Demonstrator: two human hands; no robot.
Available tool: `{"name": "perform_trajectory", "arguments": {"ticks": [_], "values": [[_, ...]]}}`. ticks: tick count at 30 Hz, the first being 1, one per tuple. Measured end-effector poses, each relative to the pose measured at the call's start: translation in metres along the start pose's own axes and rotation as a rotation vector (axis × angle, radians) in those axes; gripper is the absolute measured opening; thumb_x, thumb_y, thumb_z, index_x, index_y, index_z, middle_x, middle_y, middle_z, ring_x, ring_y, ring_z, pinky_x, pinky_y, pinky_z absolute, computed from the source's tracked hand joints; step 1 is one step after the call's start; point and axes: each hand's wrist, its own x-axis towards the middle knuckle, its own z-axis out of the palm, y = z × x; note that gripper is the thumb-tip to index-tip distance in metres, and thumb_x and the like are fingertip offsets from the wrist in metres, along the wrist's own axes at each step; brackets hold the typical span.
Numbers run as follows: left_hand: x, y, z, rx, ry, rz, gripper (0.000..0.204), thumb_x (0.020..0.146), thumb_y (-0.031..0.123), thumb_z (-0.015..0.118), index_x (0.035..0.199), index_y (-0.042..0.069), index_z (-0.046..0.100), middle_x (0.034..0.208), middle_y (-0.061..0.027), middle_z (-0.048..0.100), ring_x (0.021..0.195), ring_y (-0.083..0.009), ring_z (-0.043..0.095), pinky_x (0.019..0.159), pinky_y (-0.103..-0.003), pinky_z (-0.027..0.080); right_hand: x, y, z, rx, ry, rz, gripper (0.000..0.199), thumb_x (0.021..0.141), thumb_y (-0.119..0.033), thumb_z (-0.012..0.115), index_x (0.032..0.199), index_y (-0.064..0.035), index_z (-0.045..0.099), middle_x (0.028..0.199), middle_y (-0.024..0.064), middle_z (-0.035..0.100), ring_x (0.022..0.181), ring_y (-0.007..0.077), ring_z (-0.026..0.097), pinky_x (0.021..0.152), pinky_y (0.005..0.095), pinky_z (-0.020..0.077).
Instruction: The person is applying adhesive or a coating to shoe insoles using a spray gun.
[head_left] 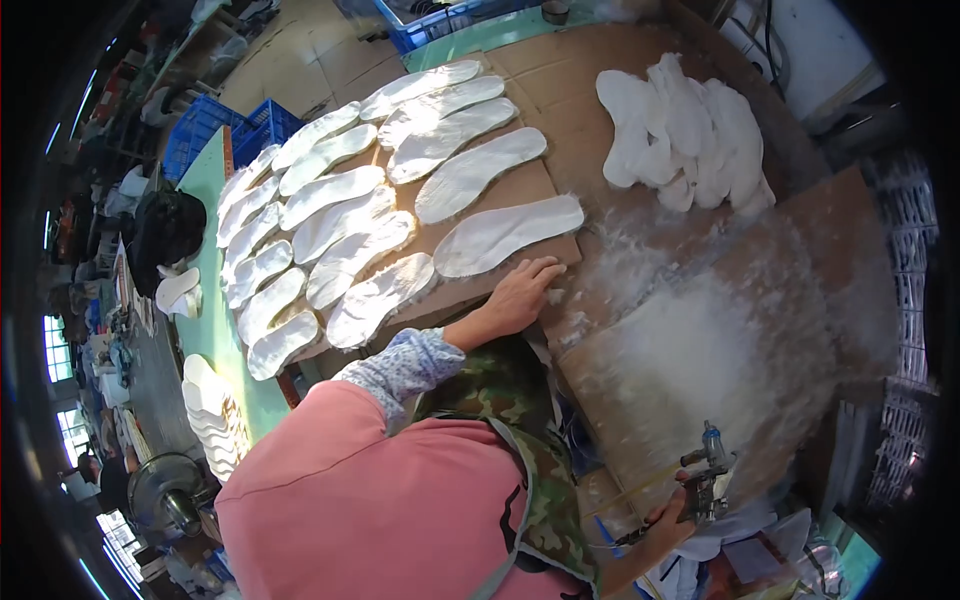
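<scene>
White insoles lie in rows on a cardboard sheet in front of me. My left hand is at the sheet's near right corner, its fingers bent over the edge just below the closest insole; its thumb is hidden. Low on the right, my right hand is closed around a metal spray gun with a blue fitting on top. The gun is over the brown work surface, beside a patch of white fluffy residue.
A loose heap of white insoles lies at the back right. On the left, a green table carries a stack of insoles. Blue crates stand behind it, and a fan is at lower left.
</scene>
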Motion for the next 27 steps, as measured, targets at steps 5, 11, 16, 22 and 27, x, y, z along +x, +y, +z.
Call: {"name": "perform_trajectory", "arguments": {"ticks": [5,11,16,22,27], "values": [[0.029,-0.015,0.006,-0.013,0.122,-0.063,0.048,0.079,0.002,0.055,0.127,0.006,0.048,0.13,-0.0154,0.047,0.114,-0.0366,0.046,0.097,-0.042,0.039,-0.005,0.008,-0.005,0.012,0.021,0.028,0.032,0.09,-0.004,0.049,0.121,0.0062,0.047,0.105,0.012,0.062,0.039,0.0068,0.036,0.033,0.0211,0.027],[0.039,-0.05,-0.023,0.015,0.199,-0.149,0.042,0.079,0.004,0.055,0.121,0.005,0.054,0.127,-0.0139,0.051,0.113,-0.0353,0.047,0.099,-0.04,0.037,-0.007,-0.002,0.005,-0.007,0.063,0.066,0.032,0.093,-0.009,0.05,0.121,0.0071,0.049,0.104,0.0102,0.063,0.042,0.0059,0.036,0.037,0.0206,0.0292],[0.058,-0.057,-0.019,-0.053,0.212,-0.124,0.032,0.081,0.009,0.052,0.111,0.004,0.062,0.121,-0.0134,0.056,0.114,-0.0325,0.048,0.1,-0.039,0.037,-0.001,-0.017,0.022,0.002,0.027,0.05,0.034,0.093,-0.011,0.051,0.123,0.0066,0.049,0.102,0.008,0.065,0.043,0.0049,0.036,0.038,0.02,0.0294],[0.044,-0.043,-0.022,-0.16,-0.107,0.106,0.034,0.081,0.005,0.05,0.114,0.003,0.056,0.121,-0.0134,0.055,0.113,-0.0327,0.048,0.099,-0.04,0.037,0.003,-0.028,0.032,-0.06,0.013,0.123,0.034,0.093,-0.013,0.053,0.121,0.0067,0.051,0.104,0.0079,0.065,0.044,0.0041,0.036,0.039,0.0195,0.0296],[-0.026,-0.02,-0.032,-0.069,-0.162,0.06,0.039,0.078,0.002,0.053,0.116,0.005,0.054,0.122,-0.0124,0.053,0.111,-0.0337,0.048,0.096,-0.042,0.038,0.006,-0.02,0.03,-0.087,-0.008,0.129,0.032,0.093,-0.013,0.053,0.119,0.0065,0.052,0.105,0.0084,0.065,0.044,0.0045,0.037,0.038,0.0202,0.0295]]}}
